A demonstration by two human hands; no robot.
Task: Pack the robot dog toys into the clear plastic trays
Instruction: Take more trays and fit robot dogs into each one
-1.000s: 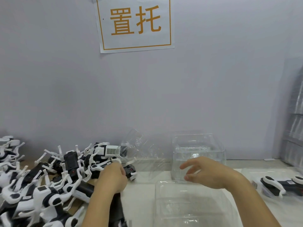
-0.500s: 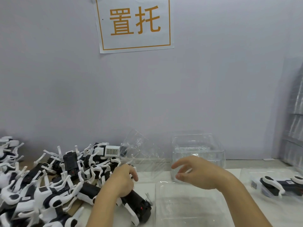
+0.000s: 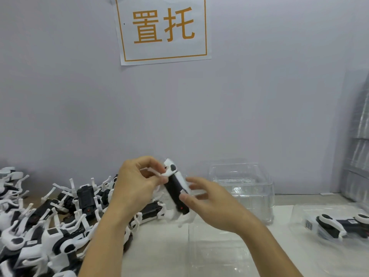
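A black and white robot dog toy [image 3: 176, 188] is held up in the air between both hands, its long body standing nearly upright. My left hand [image 3: 135, 184] pinches a white leg near the toy's top. My right hand [image 3: 211, 204] grips the lower body from the right, thumb on the black side. A clear plastic tray [image 3: 223, 250] lies flat on the table just below my right forearm. A pile of several more robot dog toys [image 3: 60, 216] covers the table at the left.
A stack of clear trays [image 3: 241, 188] stands behind my hands against the wall. At the right, a packed tray [image 3: 339, 226] holds one toy. More clear packaging [image 3: 359, 156] leans at the far right. A paper sign [image 3: 162, 29] hangs on the wall.
My left hand lifted one toy out of the pile and up to the middle. My right hand came over and took hold of the toy's body.
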